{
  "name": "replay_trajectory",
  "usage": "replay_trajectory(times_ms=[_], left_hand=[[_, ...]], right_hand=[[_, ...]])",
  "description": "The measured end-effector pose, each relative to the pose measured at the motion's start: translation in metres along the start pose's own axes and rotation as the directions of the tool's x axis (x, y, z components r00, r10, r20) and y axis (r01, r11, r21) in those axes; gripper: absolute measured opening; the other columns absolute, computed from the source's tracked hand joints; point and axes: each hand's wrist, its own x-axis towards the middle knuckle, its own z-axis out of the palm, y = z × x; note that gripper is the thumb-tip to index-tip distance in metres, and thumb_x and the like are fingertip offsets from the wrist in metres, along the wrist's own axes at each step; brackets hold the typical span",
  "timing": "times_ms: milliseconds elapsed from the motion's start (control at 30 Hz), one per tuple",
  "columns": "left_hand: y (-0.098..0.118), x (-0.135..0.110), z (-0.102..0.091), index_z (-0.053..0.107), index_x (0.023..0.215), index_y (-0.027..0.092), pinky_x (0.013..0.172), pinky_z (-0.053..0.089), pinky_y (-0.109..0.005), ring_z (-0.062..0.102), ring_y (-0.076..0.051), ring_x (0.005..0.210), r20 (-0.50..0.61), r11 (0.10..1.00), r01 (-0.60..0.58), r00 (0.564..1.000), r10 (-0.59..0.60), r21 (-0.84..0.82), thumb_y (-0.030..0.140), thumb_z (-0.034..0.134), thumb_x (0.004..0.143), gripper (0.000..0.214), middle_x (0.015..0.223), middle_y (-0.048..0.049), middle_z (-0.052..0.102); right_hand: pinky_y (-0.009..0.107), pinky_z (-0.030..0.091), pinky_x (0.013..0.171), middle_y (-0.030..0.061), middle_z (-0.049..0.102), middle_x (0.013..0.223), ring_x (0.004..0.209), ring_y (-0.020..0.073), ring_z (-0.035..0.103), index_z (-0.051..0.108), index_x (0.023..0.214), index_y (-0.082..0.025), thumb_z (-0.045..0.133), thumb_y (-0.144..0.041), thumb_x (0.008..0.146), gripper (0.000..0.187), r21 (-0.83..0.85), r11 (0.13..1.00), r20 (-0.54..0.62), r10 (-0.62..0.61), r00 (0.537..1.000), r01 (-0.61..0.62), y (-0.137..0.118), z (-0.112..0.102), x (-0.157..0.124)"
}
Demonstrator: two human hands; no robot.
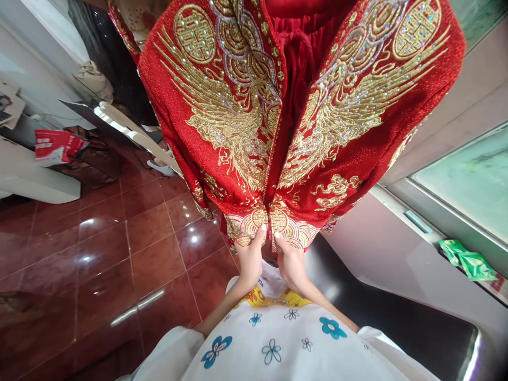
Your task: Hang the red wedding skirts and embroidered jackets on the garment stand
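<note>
A red jacket (234, 121) with gold phoenix-like embroidery, sequins and round emblems hangs in front of me, its front edges apart at the top. At its lower hem, my left hand (251, 259) grips the left front corner, thumb on top of the gold trim. My right hand (292, 262) pinches the matching right corner in the same way. Both thumbs point up near the centre edges, with the two hems close together; the other fingers are hidden behind the cloth. Gathered red fabric (296, 58) with a tie shows inside the jacket's opening.
Shiny red-brown floor tiles (154, 254) spread to the left. A black padded seat (381, 307) is at the lower right, beside a ledge with green packets (468, 259). A red and white bag (59, 145) and a white furniture base (35, 169) stand at left.
</note>
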Motion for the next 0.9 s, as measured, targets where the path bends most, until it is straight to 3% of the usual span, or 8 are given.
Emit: replay_trajectory(times_ms=[333,500,767,900], left_hand=[[-0.002,-0.003,-0.004,0.066,0.095,0.014,0.085,0.053,-0.036,0.066,-0.021,0.09,-0.031,0.992,-0.044,0.998,0.048,0.12,0.03,0.074,0.066,0.034,0.096,-0.0081,0.07],[-0.001,-0.003,-0.004,0.066,0.093,0.014,0.088,0.052,-0.035,0.066,-0.02,0.092,-0.004,0.983,-0.071,0.997,0.073,0.17,0.029,0.074,0.067,0.031,0.097,-0.0075,0.07],[0.005,-0.004,-0.01,0.065,0.086,0.015,0.08,0.052,-0.032,0.066,-0.019,0.083,0.095,0.964,-0.05,0.995,0.026,0.262,0.031,0.069,0.072,0.023,0.086,-0.0057,0.071],[-0.002,-0.004,-0.013,0.065,0.091,0.015,0.086,0.051,-0.033,0.065,-0.021,0.093,0.117,0.968,-0.059,0.993,0.031,0.244,0.033,0.067,0.074,0.024,0.091,-0.0068,0.07]], right_hand=[[0.045,0.044,0.098,0.0056,0.067,0.098,0.102,0.0219,0.06,0.06,0.103,-0.019,0.069,-0.03,0.072,0.035,-0.087,0.994,-0.023,-0.064,0.998,0.062,0.002,-0.001,0.003],[0.043,0.046,0.095,0.0052,0.067,0.099,0.102,0.0212,0.059,0.058,0.107,-0.02,0.07,-0.029,0.07,0.04,-0.11,0.99,-0.042,-0.096,0.995,0.091,-0.001,-0.002,0.004],[0.042,0.049,0.089,0.005,0.067,0.098,0.096,0.022,0.061,0.058,0.105,-0.021,0.073,-0.03,0.065,0.044,-0.024,1.0,-0.042,-0.012,0.999,0.011,-0.004,0.006,0.009],[0.041,0.049,0.089,0.004,0.067,0.096,0.095,0.0215,0.062,0.057,0.106,-0.02,0.073,-0.03,0.065,0.045,0.031,0.999,-0.019,0.044,0.999,-0.044,0.003,0.005,0.011]])
